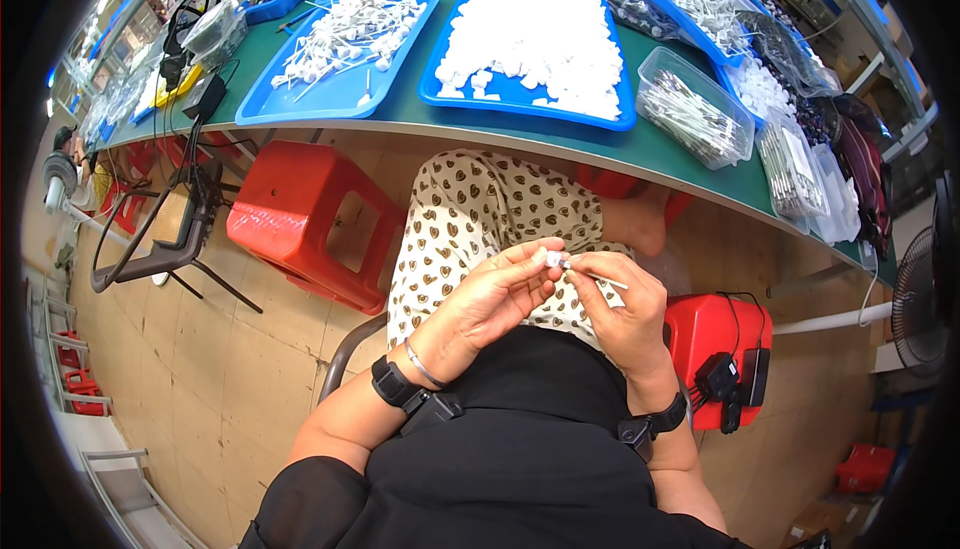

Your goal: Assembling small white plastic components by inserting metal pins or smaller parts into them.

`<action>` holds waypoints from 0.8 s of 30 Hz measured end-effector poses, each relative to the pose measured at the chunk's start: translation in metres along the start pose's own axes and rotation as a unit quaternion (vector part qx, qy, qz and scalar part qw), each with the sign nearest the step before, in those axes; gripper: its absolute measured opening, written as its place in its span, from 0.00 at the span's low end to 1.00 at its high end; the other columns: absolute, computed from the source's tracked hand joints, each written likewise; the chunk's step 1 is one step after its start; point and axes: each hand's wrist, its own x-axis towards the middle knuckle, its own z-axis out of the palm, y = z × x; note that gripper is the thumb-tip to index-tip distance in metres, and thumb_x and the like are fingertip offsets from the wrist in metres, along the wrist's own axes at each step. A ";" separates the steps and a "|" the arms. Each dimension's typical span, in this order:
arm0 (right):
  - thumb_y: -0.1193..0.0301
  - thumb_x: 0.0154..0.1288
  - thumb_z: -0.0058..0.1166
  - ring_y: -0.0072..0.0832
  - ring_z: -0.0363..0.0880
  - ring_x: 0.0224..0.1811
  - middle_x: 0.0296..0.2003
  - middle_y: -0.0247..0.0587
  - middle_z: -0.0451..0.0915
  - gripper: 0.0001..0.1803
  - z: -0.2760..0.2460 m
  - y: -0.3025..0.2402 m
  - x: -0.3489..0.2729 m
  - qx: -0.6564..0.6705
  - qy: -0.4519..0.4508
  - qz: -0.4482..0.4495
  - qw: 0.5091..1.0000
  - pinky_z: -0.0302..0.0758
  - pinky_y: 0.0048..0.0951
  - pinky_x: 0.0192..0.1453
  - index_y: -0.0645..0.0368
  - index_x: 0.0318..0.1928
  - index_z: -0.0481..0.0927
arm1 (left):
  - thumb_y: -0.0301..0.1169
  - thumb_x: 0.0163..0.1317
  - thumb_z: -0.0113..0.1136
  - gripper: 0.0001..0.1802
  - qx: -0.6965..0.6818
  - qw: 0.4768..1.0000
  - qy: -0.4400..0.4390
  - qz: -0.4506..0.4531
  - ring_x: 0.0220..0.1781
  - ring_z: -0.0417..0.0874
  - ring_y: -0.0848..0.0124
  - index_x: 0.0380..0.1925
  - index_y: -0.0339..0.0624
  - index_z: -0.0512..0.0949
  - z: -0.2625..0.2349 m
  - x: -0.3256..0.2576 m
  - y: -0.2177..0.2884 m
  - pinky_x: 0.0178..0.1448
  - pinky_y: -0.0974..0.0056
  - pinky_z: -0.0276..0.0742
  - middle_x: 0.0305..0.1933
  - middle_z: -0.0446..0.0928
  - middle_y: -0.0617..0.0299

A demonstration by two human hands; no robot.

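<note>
Over the lap, the left hand (490,299) pinches a small white cap (552,260) and the right hand (625,314) a thin white stick (600,277), joining them, while trays (300,104) on the bench (420,119) hold many loose parts.

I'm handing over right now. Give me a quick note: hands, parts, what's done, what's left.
Left hand: pinches a small white plastic cap over the lap.
Right hand: pinches a thin white stick, its tip at the cap.
Supplies: blue tray of loose white caps and blue tray of white sticks on the green table.
Done: both parts picked.
Left: whether the stick is seated cannot be told.
</note>
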 end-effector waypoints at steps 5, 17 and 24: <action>0.79 0.55 0.60 0.34 0.83 0.30 0.30 0.43 0.82 0.06 0.002 0.000 0.000 0.005 0.003 0.021 1.000 0.77 0.28 0.33 0.63 0.35 0.80 | 0.29 0.65 0.57 0.16 0.012 1.000 -0.004 0.003 0.42 0.79 0.77 0.51 0.36 0.73 -0.005 0.001 -0.002 0.51 0.71 0.77 0.41 0.78 0.63; 0.78 0.55 0.62 0.26 0.83 0.34 0.31 0.42 0.83 0.10 0.006 0.004 -0.005 0.175 -0.001 0.186 0.967 0.77 0.23 0.39 0.65 0.39 0.81 | 0.28 0.64 0.57 0.15 -0.002 1.000 -0.008 0.008 0.42 0.79 0.76 0.50 0.35 0.73 -0.012 0.005 -0.004 0.52 0.72 0.77 0.41 0.78 0.62; 0.69 0.57 0.62 0.33 0.79 0.23 0.26 0.44 0.80 0.11 -0.007 0.004 0.000 -0.063 -0.075 0.109 0.989 0.74 0.29 0.27 0.62 0.38 0.82 | 0.29 0.62 0.60 0.16 0.097 0.994 0.037 0.044 0.42 0.79 0.77 0.49 0.35 0.74 0.000 0.000 0.002 0.50 0.73 0.76 0.41 0.79 0.62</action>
